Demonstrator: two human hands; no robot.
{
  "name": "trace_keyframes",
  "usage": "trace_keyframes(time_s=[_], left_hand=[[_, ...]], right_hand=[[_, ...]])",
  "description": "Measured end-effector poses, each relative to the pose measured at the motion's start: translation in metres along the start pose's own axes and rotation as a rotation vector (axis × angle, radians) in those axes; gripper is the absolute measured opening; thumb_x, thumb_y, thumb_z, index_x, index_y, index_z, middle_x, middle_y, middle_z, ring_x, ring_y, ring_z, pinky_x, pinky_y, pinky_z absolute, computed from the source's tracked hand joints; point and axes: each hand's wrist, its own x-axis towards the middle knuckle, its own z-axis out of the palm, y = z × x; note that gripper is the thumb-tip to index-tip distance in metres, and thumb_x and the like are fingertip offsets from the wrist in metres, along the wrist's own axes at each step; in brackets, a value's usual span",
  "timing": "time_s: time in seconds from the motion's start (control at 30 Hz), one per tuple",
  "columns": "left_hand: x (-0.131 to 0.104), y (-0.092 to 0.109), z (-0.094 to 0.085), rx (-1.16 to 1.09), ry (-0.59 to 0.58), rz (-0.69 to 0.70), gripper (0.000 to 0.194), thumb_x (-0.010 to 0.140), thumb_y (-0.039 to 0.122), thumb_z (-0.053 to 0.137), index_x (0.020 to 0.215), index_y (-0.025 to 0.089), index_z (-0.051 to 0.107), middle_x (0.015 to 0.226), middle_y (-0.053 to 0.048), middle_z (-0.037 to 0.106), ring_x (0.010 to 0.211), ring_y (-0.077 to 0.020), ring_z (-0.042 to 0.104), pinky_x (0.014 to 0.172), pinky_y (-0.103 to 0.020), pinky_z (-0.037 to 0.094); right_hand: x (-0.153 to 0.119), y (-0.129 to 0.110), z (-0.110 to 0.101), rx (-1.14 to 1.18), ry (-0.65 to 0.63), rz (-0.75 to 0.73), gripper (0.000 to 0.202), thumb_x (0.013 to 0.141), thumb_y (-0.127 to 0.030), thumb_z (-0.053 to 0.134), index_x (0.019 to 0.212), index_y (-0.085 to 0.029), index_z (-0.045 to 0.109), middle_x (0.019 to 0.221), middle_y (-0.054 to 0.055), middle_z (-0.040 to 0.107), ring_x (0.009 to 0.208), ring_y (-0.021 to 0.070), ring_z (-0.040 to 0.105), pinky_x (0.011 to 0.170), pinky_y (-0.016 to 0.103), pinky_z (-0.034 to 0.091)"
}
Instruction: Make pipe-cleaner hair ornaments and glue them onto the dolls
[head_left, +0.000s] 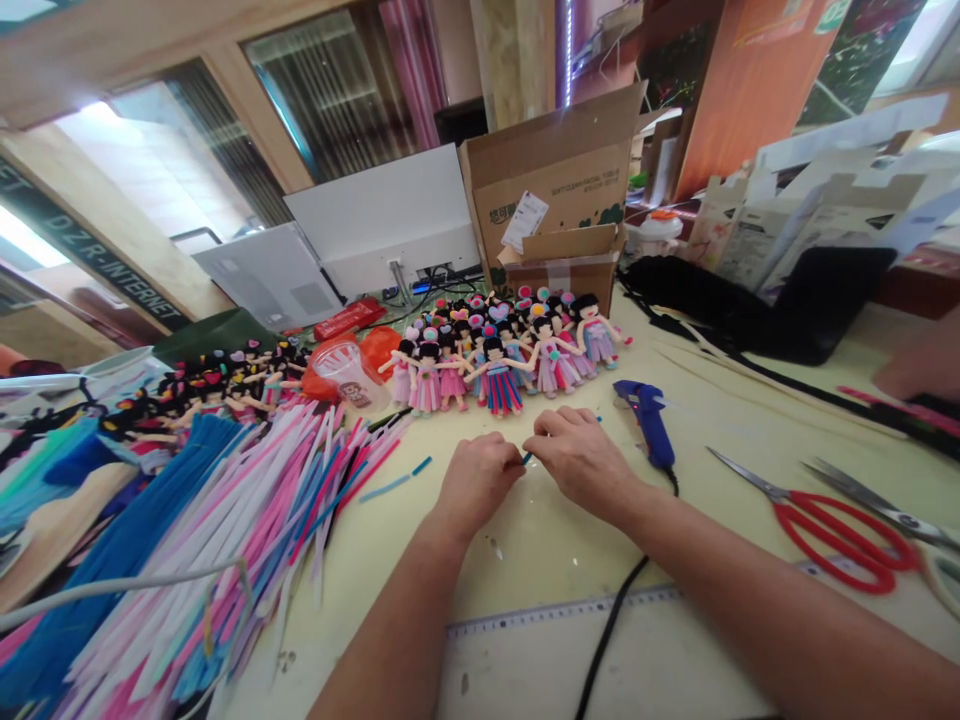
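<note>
Over the pale yellow table, my left hand point(480, 480) and my right hand point(577, 455) are close together, fingertips pinched on a short blue stem piece point(527, 458) that shows between them. Most of the piece is hidden by the fingers. Left of my hands lie a light blue piece point(385, 488) and a shorter dark blue one point(422, 465). Just beyond my hands stands a group of small dolls point(501, 378) with black hair and pink, purple and blue skirts. A blue glue gun point(651, 425) lies to the right of my right hand.
Fuzzy stems point(277, 490) in many colours cover the left side. Red-handled scissors point(832, 525) and a second pair point(892, 505) lie at right. A ruler point(525, 617) and black cable point(619, 610) are in front. Behind stand a cardboard box point(555, 170) and a monitor point(390, 215).
</note>
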Motion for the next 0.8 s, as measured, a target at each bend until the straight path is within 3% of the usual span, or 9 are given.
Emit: trace_keyframes(time_s=[0.33,0.8], left_hand=[[0.002,-0.005,0.004,-0.158,0.065,-0.035,0.015,0.084,0.023,0.055,0.074,0.02,0.066,0.079,-0.002,0.065,0.078,-0.0156,0.058,0.071,-0.028,0.039],[0.005,-0.001,0.004,-0.841,0.346,-0.277,0.019,0.076,0.032,0.056,0.064,0.018,0.053,0.063,0.003,0.053,0.063,-0.0119,0.048,0.062,-0.024,0.039]], right_hand=[[0.0,0.005,-0.002,0.031,-0.001,0.03,0.018,0.088,-0.016,0.054,0.075,-0.019,0.066,0.083,0.005,0.061,0.081,0.0182,0.046,0.07,0.032,0.023],[0.001,-0.002,0.008,0.289,0.091,0.154,0.013,0.09,-0.019,0.048,0.079,-0.017,0.056,0.077,0.004,0.059,0.074,0.0166,0.052,0.067,0.028,0.031]])
